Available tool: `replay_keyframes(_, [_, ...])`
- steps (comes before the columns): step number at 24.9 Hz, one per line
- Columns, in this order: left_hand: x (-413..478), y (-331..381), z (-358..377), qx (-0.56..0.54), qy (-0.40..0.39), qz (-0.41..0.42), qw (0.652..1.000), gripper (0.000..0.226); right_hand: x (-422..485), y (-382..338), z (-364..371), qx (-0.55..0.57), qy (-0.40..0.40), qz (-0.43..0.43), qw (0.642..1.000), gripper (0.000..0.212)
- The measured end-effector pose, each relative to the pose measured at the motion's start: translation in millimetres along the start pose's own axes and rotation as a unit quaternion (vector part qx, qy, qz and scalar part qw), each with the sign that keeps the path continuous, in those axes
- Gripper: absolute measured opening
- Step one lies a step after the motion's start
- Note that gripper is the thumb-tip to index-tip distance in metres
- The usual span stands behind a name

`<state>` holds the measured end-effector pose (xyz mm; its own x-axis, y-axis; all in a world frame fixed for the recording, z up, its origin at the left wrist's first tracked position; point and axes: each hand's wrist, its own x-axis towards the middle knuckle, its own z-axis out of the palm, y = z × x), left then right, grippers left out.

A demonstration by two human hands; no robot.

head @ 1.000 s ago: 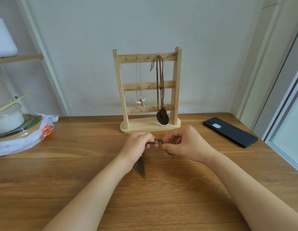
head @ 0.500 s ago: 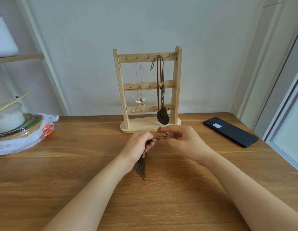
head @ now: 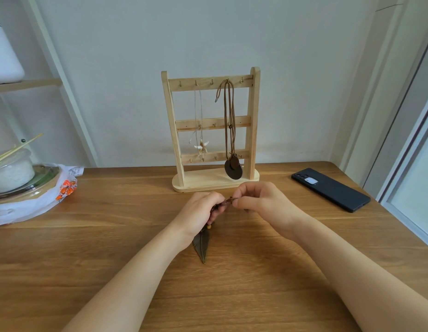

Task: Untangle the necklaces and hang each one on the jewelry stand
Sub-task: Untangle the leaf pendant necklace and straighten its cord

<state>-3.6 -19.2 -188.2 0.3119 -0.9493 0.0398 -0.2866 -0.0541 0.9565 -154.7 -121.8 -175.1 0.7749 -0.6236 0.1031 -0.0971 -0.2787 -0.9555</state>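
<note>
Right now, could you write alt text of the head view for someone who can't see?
A left hand and right hand pinch a brown cord necklace, its leaf pendant hanging below, over a table. Behind, a jewelry stand holds a pale necklace and a disc-pendant necklace; a black phone lies at right.

On my feed the wooden stand is upright, three rails with small hooks. Two necklaces hang off the top rail: a thin chain with a pale star charm, and to its right a brown cord whose dark disc dangles just over the base. In front, the beaded cord is pinched between left hand and right hand, its leaf pendant hanging below the left.
</note>
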Motion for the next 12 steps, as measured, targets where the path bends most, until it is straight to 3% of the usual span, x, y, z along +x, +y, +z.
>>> replay_keyframes(7, [-1,1,1,0.057,-0.059,0.03,0.996,0.033,3,7,4,0.073,0.07,-0.005,0.995,0.017])
replay_keyframes(9, [-2,0,2,0.04,-0.055,0.036,0.997,0.03,2,8,2,-0.061,0.065,-0.046,0.995,0.018])
replay_keyframes(12, [-2,1,3,-0.03,-0.025,0.046,0.998,0.03,3,11,-1,-0.296,0.032,-0.099,0.95,0.02])
